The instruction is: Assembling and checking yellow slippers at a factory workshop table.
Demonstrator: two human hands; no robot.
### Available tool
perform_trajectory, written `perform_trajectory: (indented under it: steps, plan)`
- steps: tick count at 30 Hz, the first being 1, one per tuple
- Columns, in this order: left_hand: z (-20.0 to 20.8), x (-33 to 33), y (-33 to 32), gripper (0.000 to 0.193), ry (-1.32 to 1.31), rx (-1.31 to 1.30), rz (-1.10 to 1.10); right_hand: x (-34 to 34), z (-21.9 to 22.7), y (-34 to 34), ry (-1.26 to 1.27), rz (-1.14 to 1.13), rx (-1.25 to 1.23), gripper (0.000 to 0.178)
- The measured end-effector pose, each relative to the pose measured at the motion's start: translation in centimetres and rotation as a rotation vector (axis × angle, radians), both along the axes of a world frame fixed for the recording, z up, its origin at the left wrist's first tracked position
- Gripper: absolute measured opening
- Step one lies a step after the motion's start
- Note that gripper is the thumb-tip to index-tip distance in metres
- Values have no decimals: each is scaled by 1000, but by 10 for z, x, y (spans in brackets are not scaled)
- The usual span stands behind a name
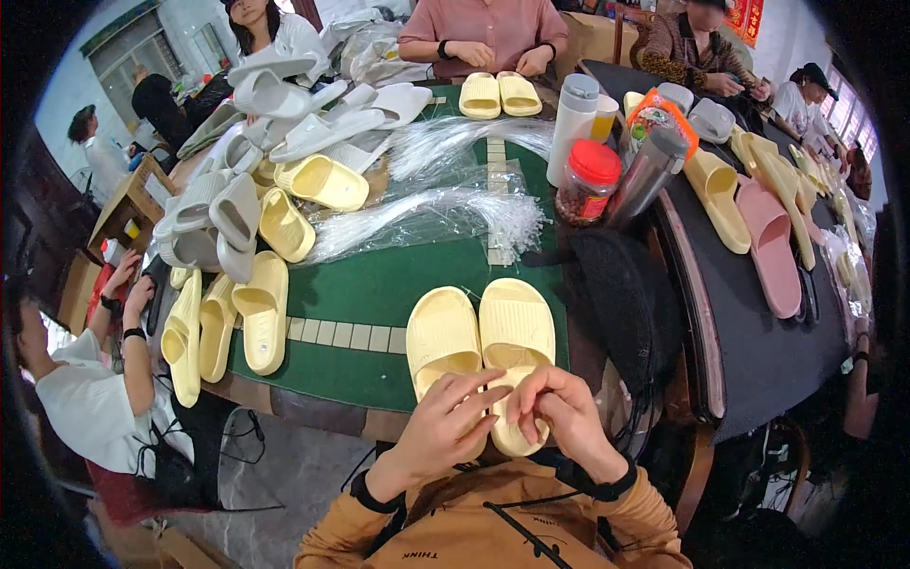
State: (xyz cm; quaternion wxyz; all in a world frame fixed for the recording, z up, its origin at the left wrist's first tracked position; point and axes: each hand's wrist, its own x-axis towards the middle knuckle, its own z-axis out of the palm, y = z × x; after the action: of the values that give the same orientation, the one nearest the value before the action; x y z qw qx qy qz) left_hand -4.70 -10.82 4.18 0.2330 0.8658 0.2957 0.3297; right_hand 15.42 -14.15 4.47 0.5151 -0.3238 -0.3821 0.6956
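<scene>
A pair of pale yellow slide slippers lies side by side at the near table edge, the left slipper (443, 327) and the right slipper (517, 308) with their toes pointing away from me. Over their heel ends is my left hand (445, 422), open, its fingers loosely spread and reaching toward the other hand. My right hand (564, 417) is closed above the right slipper's heel, thumb and fingers pressed together. What it pinches, if anything, is too small to make out. Fine clear strands show faintly on the right slipper near my fingers.
Bundles of thin clear plastic strands (427, 223) lie on the green table top (379, 294). Grey slippers (237, 204) and yellow ones (261, 308) pile up on the left. A red-lidded jar (588, 180) and a grey flask (649, 175) stand right. Several people sit around.
</scene>
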Motion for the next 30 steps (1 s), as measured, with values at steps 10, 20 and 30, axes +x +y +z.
perform_trajectory:
  steps: [10,20,30]
  plan:
    - [-14,-16,13,16,-3,-12,14,31,15,-37,213,-290,115,20]
    - [10,-32,-57,22,17,243,82,19,0,-20,117,-277,8,23]
    - [-14,-50,-87,19,103,145,178,6,-13,-18,-777,-147,178,16]
